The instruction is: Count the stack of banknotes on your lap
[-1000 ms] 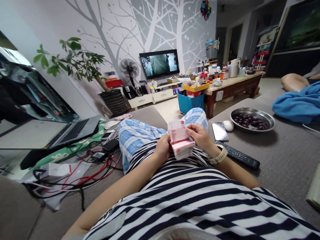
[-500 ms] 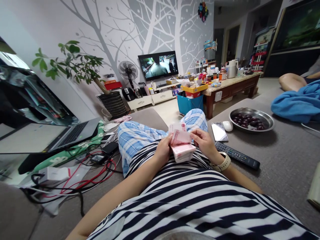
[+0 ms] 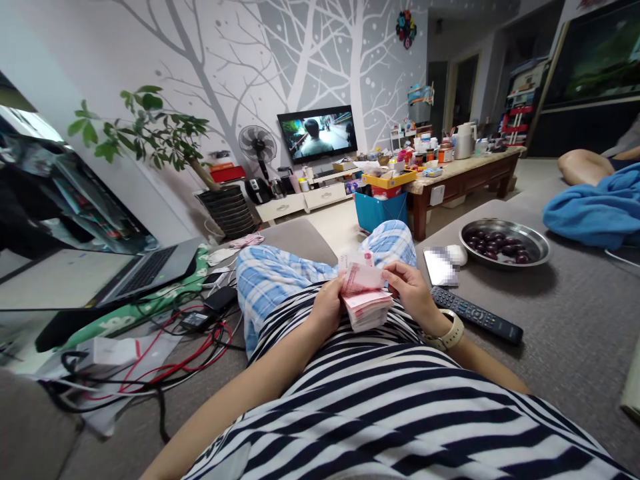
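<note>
A thick stack of pink banknotes (image 3: 367,303) rests on my striped shirt, held between both hands. My left hand (image 3: 327,308) grips the stack's left side, fingers curled round it. My right hand (image 3: 411,288), with a pale watch on its wrist, pinches the top notes at their right edge and bends them up. My legs in blue checked trousers (image 3: 280,275) lie stretched out beyond the notes on a grey sofa.
To my right lie a phone (image 3: 439,267), a white mouse (image 3: 456,254), a black remote (image 3: 475,315) and a steel bowl of dark fruit (image 3: 504,242). A laptop (image 3: 145,270) and tangled cables (image 3: 165,347) sit at my left. Another person's knee (image 3: 583,167) shows beside a blue blanket (image 3: 597,210).
The top notes have been folded over and shifted slightly between my fingers. My view has drifted a little, and the television picture has changed.
</note>
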### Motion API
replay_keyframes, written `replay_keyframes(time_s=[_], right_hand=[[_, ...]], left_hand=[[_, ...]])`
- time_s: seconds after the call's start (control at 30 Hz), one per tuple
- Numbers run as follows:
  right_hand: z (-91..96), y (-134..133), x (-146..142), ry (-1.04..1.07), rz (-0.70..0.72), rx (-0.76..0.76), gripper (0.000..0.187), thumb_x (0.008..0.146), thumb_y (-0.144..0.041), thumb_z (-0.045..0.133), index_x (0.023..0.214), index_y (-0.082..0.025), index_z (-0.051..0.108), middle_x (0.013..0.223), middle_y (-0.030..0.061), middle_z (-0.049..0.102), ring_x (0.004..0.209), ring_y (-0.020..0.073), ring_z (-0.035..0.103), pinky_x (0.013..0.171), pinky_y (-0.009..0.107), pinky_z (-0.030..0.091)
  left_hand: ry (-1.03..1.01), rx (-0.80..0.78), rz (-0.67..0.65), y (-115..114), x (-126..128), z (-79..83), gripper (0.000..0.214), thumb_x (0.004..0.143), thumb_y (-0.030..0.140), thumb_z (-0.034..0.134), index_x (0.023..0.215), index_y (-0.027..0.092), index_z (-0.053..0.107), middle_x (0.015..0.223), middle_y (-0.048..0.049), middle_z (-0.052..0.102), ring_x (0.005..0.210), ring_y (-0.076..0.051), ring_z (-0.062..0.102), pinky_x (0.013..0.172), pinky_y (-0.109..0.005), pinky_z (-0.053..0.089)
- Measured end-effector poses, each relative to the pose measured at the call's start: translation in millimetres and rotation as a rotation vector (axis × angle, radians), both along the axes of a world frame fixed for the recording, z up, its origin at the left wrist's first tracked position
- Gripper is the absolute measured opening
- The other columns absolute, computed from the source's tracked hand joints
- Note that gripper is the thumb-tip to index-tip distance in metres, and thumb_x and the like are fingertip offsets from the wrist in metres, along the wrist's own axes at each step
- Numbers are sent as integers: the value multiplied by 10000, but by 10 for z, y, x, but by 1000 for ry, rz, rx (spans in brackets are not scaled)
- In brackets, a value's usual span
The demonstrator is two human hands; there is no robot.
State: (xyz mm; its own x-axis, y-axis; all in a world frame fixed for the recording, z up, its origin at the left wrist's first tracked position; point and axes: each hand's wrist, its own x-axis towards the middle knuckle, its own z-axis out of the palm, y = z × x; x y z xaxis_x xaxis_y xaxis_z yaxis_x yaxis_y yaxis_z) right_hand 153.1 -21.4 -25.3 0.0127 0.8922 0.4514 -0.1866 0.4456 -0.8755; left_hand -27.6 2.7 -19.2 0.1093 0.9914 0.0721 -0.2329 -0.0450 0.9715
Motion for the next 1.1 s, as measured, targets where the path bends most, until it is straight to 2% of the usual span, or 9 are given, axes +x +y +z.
replay_keyframes(time_s=[0.27,0.33,0.47,0.57,0.73,0.93,1.1], right_hand=[[-24,6,-9,-39,105,-22,399,868,-577,621,777,-189,646,575,8,636,453,105,380,436,257,259],[-32,27,-7,-51,87,-34,400,836,-579,663,743,-191,627,568,1,621,463,105,390,445,258,267],[-52,143,-1,-35,-46,-37,440,745,-598,748,669,-201,572,545,-30,540,498,110,419,474,262,317],[-55,282,-5,19,-118,-46,462,701,-607,781,686,-204,555,569,-39,527,520,110,448,481,255,337],[-21,439,-28,48,-75,-85,448,711,-604,753,827,-192,620,597,-30,584,518,120,487,468,250,341],[8,416,-41,-22,-59,-35,369,742,-554,707,708,-194,634,576,-15,578,526,127,467,488,267,345],[33,375,-61,-9,-47,-23,363,737,-549,716,730,-198,626,608,-20,582,533,121,443,497,263,352]], left_hand=[[-58,-69,-5,5,-9,-19,350,680,406,762,886,123,782,935,-124,794,851,-288,728,871,-420,557],[-56,-68,0,-11,-5,-2,353,684,403,764,889,116,777,933,-132,793,850,-293,735,870,-423,560],[-57,-63,-54,-56,7,63,334,693,413,769,867,128,775,895,-122,794,851,-305,746,893,-435,556],[-54,-37,-84,-76,15,100,338,683,419,782,863,132,783,893,-114,796,859,-297,747,924,-424,544],[-63,-35,-127,-71,14,93,348,654,376,815,909,140,787,909,-100,799,856,-289,747,930,-428,542],[0,-25,-143,-53,-10,55,387,666,387,823,948,123,789,952,-125,797,865,-288,741,896,-403,542],[19,-5,-150,-61,-3,71,386,664,408,836,929,132,787,932,-121,796,863,-287,741,904,-412,538]])
